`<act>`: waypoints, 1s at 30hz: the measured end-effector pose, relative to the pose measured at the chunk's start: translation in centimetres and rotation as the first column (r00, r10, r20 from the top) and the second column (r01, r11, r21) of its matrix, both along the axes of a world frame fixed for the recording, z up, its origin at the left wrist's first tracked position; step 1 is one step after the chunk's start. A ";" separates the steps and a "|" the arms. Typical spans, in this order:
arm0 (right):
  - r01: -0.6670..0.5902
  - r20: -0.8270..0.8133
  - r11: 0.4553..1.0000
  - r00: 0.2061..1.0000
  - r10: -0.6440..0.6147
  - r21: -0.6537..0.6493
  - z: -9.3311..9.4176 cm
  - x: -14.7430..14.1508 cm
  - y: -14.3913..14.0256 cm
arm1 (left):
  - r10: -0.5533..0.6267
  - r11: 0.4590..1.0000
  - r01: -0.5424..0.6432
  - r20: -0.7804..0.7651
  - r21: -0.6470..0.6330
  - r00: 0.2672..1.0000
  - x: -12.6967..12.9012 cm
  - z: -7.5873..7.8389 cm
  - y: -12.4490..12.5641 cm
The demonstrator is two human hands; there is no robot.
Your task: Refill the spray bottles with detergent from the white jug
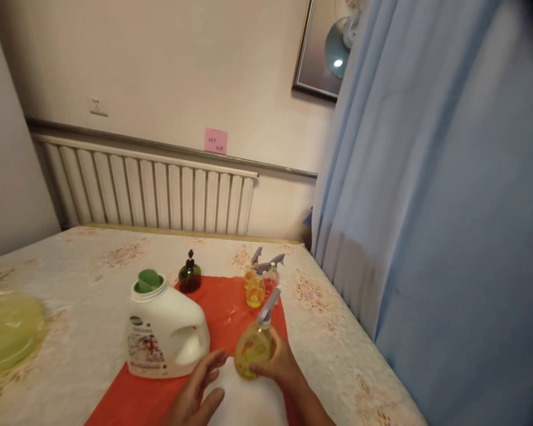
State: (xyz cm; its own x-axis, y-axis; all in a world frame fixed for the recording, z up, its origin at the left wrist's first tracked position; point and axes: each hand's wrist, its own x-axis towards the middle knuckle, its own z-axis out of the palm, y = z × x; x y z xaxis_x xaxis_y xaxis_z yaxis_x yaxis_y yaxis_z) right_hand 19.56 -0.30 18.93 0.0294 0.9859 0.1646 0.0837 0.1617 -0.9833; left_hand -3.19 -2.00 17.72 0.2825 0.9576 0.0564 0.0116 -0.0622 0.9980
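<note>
Two bare hands (pixel 195 390); forearms unsleeved, no jewellery

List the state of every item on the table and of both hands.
Yellow spray bottle: upright, gripped by right hand.
Left hand: open, empty.
Detergent jug: upright, green cap on.
Dark bottle: upright, capped.
Three small spray bottles: upright, clustered.
Yellow plastic bag: lying flat.

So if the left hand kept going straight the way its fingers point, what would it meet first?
Probably the yellow spray bottle held in the right hand. The left hand points up and to the right, fingertips close beside that bottle. The white detergent jug sits just to its left; depth is hard to judge.
</note>
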 end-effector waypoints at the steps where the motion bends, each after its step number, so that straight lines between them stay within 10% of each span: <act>1: -0.091 -0.028 0.996 0.995 0.090 -0.013 0.4 -0.7 -1.2 | -0.010 1.000 0.010 0.011 0.022 1.000 0.3 0.9 0.1; 9: -0.295 0.020 0.946 0.954 0.300 -0.133 3.0 -4.0 -7.0 | -0.272 0.962 0.271 0.112 0.027 0.956 1.8 5.5 -1.4; 16: -0.061 0.213 0.935 0.967 0.143 -0.350 2.0 -3.9 -8.6 | -0.266 0.957 0.287 0.261 -0.044 0.928 2.5 4.8 -2.3; 26: -0.030 0.233 0.927 0.965 0.125 -0.374 3.2 -5.1 -9.2 | 0.058 0.997 -0.066 0.214 0.028 0.975 3.5 4.0 -2.8; 30: -0.004 0.265 0.913 0.956 0.123 -0.408 3.2 -5.2 -9.2 | -0.113 0.994 0.106 0.265 0.039 0.958 2.4 4.6 -3.0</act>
